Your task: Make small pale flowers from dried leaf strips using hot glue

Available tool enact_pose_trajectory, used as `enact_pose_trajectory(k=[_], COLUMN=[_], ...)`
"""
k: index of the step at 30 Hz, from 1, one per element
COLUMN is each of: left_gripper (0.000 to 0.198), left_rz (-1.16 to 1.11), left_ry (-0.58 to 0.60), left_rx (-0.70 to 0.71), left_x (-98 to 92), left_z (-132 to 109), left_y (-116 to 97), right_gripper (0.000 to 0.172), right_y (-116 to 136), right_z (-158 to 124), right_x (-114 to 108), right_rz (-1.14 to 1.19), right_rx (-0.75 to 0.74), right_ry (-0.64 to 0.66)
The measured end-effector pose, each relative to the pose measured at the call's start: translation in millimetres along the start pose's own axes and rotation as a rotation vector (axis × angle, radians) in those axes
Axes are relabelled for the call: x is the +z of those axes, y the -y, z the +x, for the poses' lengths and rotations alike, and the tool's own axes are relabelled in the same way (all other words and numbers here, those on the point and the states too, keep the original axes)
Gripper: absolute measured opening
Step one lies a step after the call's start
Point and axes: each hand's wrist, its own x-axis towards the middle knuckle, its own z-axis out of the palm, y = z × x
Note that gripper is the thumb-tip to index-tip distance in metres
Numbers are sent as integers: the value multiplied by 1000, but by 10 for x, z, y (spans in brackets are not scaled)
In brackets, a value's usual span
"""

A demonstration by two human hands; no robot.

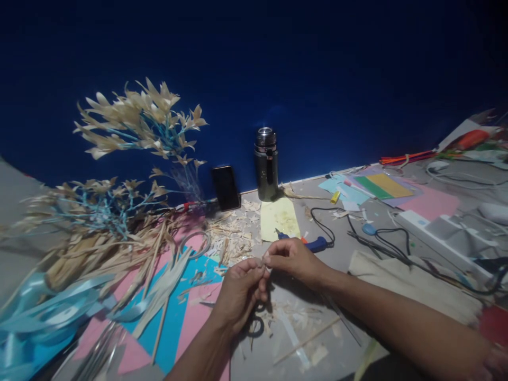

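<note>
My left hand (245, 286) and my right hand (294, 262) meet over the middle of the table, fingertips pinched together. Whatever small piece sits between them is too little and too covered to name. Just beyond the right hand lies a blue glue gun (317, 244), its nozzle over a yellow paper sheet (280, 217). Under the left hand, dark scissor handles (256, 326) show in part. Pale shavings (234, 238) are scattered past the hands. Cream flowers on blue stems (146, 121) stand at the left.
A dark thermos (266, 166) and a phone (226, 188) stand by the blue wall. Dried husk strips (91, 248), light-blue ribbon (51, 312) and pink and blue paper (161, 286) cover the left. At right are a power strip (444, 246), cables and a beige cloth (408, 286).
</note>
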Motion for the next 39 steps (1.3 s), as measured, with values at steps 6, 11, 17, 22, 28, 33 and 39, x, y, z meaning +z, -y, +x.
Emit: enact_pose_trajectory(k=[6,11,17,22,28,33,39], left_gripper=[25,17,17,23,24,30,35], left_rz=[9,110,175,180,197,164,126], left_ry=[-23,-49,-93,-82,-102,-113,-123], left_rx=[67,134,175,178,212,230,232], left_x=[13,20,6,13,-24,-52,-74], left_z=[0,1,-19,-27,0,14,48], left_y=[15,38,64,46,25,11,11], right_gripper=[23,16,13,8,14,17,16], right_y=[2,39,0,-38,7,174,499], right_z=[-7,-30,-47,-34,21,81,293], right_x=[7,54,107,104,12,-192,-400], right_rz=[-48,-49,25,3,-97,-229,-471], right_rx=[-14,-53,-28,-49,-106,-224,-410], right_ry=[-15,-56,-52,-95,-120,-267,-377])
